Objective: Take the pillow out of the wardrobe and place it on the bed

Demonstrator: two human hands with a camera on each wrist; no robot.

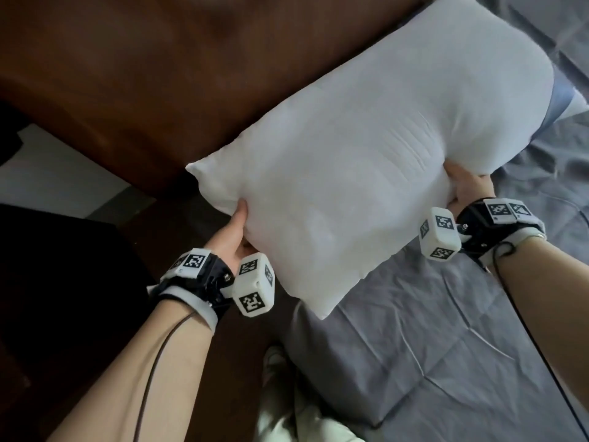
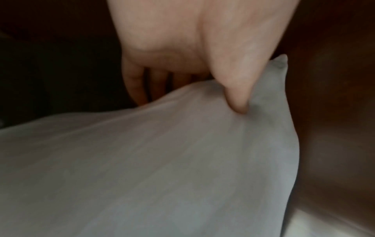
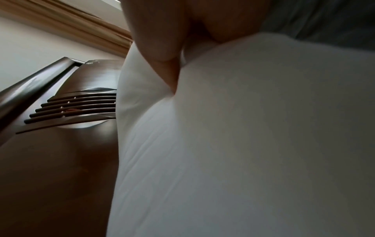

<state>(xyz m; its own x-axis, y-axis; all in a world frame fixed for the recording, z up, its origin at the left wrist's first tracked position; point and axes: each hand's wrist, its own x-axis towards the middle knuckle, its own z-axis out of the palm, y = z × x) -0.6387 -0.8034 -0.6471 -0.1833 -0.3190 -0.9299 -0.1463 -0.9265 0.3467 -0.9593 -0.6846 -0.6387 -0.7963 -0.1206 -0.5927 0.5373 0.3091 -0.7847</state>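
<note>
The forearms, nearest the head camera, are extended forward, each wrist strapped with a black band and marker cubes. The bed (image 1: 446,362), covered in a creased grey sheet, is seen at the right, with a dark wooden headboard (image 1: 143,74) at the upper left. The white pillow (image 1: 366,161) is held above the bed's edge. It is gripped by the left hand (image 1: 231,232), thumb pressed in and fingers curled beneath, and by the right hand (image 1: 467,191) likewise.
</note>
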